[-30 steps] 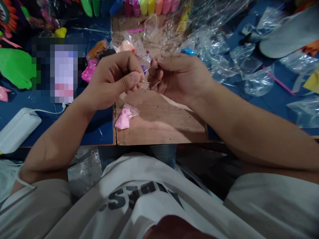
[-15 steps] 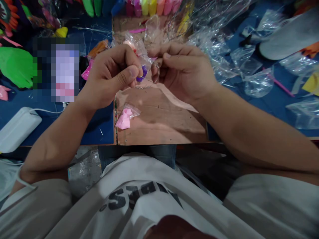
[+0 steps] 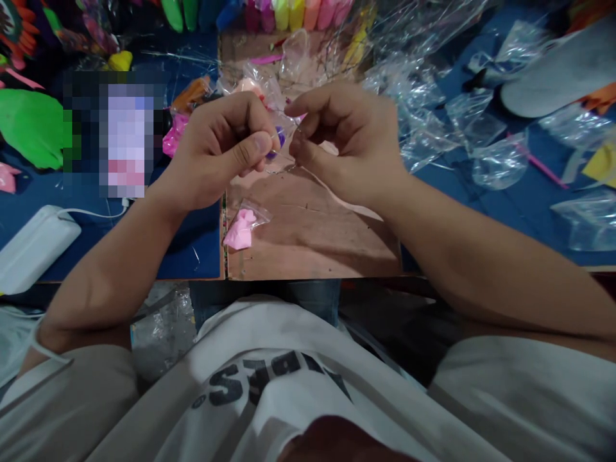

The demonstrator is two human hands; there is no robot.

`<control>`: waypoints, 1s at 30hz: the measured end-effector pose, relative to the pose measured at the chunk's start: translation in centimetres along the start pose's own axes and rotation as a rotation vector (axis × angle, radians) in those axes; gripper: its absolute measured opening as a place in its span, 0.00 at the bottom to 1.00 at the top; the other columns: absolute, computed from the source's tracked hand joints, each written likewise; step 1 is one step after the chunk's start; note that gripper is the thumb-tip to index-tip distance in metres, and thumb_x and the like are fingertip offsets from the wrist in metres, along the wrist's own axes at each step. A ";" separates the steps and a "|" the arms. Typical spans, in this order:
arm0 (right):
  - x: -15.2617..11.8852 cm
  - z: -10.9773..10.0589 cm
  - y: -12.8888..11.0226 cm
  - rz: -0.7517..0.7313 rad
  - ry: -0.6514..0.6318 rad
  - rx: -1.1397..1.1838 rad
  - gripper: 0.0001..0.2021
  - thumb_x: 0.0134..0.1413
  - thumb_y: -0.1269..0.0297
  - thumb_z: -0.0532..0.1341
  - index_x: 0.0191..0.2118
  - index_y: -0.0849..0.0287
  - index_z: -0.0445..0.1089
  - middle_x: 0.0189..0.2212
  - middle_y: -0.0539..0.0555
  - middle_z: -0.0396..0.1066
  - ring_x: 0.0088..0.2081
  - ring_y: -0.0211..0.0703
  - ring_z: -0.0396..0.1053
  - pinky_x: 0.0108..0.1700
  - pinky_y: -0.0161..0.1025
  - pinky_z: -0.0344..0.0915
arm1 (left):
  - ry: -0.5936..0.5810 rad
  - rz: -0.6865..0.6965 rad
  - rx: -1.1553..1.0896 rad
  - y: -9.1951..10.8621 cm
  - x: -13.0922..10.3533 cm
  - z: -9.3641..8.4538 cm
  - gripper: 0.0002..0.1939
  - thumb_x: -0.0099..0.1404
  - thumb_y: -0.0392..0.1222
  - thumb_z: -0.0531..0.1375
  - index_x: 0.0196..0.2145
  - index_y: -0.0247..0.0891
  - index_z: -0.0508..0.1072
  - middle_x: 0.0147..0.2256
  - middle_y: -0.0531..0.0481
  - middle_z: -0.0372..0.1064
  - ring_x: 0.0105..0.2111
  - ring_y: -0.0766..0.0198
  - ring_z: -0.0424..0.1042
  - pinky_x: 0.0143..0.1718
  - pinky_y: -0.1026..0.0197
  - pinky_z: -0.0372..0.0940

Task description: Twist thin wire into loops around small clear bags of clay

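My left hand [image 3: 224,144] is closed, thumb against the curled forefinger, pinching a thin silvery wire [image 3: 285,156]. Facing it, my right hand [image 3: 349,138] has its thumb and fingers drawn together on the other part of the wire. Between the two hands the wire runs in thin loops, and a twisted stretch of it hangs below. Just behind the left fingertips shows a purple lump [image 3: 280,137], partly covered. On the wooden board below lies a small clear bag of pink clay-like stuff [image 3: 240,230].
Clear plastic bags [image 3: 426,131] crowd the right side, beside a grey-white rounded object [image 3: 553,77]. Colourful tubes or packs [image 3: 296,14] line the back. To the left are a green bag [image 3: 33,128], a blurred-out phone-like screen [image 3: 126,138] and a white power bank [image 3: 38,247] with a cable.
My right hand has turned and its fingers have come down around the wire, closer to the left. The left hand has shifted slightly to the right, still pinching.
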State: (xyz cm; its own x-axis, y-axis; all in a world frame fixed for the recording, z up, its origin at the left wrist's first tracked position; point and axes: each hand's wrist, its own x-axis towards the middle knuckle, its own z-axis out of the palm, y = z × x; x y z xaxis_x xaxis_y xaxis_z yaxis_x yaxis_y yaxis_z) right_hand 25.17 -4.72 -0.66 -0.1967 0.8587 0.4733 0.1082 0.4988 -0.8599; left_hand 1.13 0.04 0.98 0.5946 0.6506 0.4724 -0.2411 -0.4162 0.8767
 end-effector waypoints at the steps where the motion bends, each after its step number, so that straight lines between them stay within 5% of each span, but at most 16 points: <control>1: -0.1 0.0 -0.2 -0.012 0.003 -0.078 0.11 0.65 0.64 0.77 0.51 0.43 0.85 0.34 0.49 0.79 0.35 0.48 0.76 0.41 0.48 0.73 | -0.004 0.009 0.001 -0.2 0.0 0.0 0.30 0.75 0.70 0.78 0.36 0.41 0.81 0.29 0.52 0.74 0.25 0.68 0.69 0.25 0.63 0.63; 6: -0.2 -0.1 -0.7 -0.017 -0.063 -0.242 0.12 0.66 0.71 0.69 0.47 0.44 0.87 0.37 0.51 0.80 0.36 0.48 0.75 0.42 0.48 0.73 | -0.083 0.097 0.017 -1.2 0.0 -0.1 0.31 0.73 0.73 0.79 0.39 0.39 0.84 0.29 0.51 0.76 0.25 0.67 0.70 0.26 0.61 0.64; 14: 0.1 -0.6 -0.3 0.056 -0.168 -0.256 0.05 0.72 0.59 0.72 0.40 0.44 0.82 0.39 0.54 0.82 0.44 0.57 0.78 0.57 0.55 0.80 | -0.080 0.007 0.043 -1.0 -0.2 -0.4 0.29 0.74 0.72 0.79 0.37 0.42 0.84 0.27 0.52 0.74 0.26 0.64 0.69 0.29 0.57 0.63; 18: 0.0 0.0 -0.9 0.006 -0.103 -0.278 0.21 0.72 0.43 0.75 0.33 0.45 0.70 0.34 0.55 0.73 0.40 0.58 0.72 0.56 0.58 0.77 | -0.116 0.047 0.045 -1.4 -0.1 -0.3 0.32 0.71 0.76 0.79 0.37 0.43 0.83 0.29 0.50 0.77 0.27 0.63 0.71 0.28 0.58 0.62; 24: -0.3 2.2 -0.7 0.067 0.157 -0.187 0.24 0.70 0.44 0.75 0.40 0.46 0.59 0.36 0.50 0.64 0.35 0.51 0.63 0.42 0.49 0.66 | -0.044 0.036 0.162 -0.2 -0.9 0.8 0.24 0.78 0.68 0.77 0.40 0.44 0.86 0.31 0.52 0.74 0.31 0.60 0.78 0.36 0.55 0.73; 27: -0.4 2.7 0.2 0.136 0.180 -0.163 0.26 0.71 0.40 0.76 0.40 0.46 0.61 0.35 0.50 0.64 0.36 0.52 0.65 0.43 0.49 0.67 | -0.023 0.078 0.207 0.3 -1.3 1.2 0.22 0.80 0.66 0.75 0.40 0.45 0.86 0.31 0.52 0.75 0.33 0.59 0.78 0.38 0.54 0.74; 30: -0.4 2.6 0.6 0.247 0.144 -0.185 0.23 0.74 0.46 0.77 0.36 0.46 0.64 0.33 0.51 0.69 0.37 0.53 0.69 0.44 0.52 0.72 | -0.037 0.093 0.248 0.2 -1.5 1.2 0.20 0.82 0.63 0.74 0.41 0.45 0.86 0.33 0.51 0.77 0.35 0.58 0.80 0.40 0.54 0.74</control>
State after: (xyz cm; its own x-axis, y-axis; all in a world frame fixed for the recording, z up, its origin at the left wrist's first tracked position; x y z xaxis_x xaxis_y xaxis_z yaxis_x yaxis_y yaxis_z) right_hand 22.74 -5.08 -1.88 -0.0038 0.9575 0.2886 0.3131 0.2752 -0.9090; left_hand 1.09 -1.74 0.30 0.6077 0.5800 0.5425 -0.1034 -0.6195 0.7781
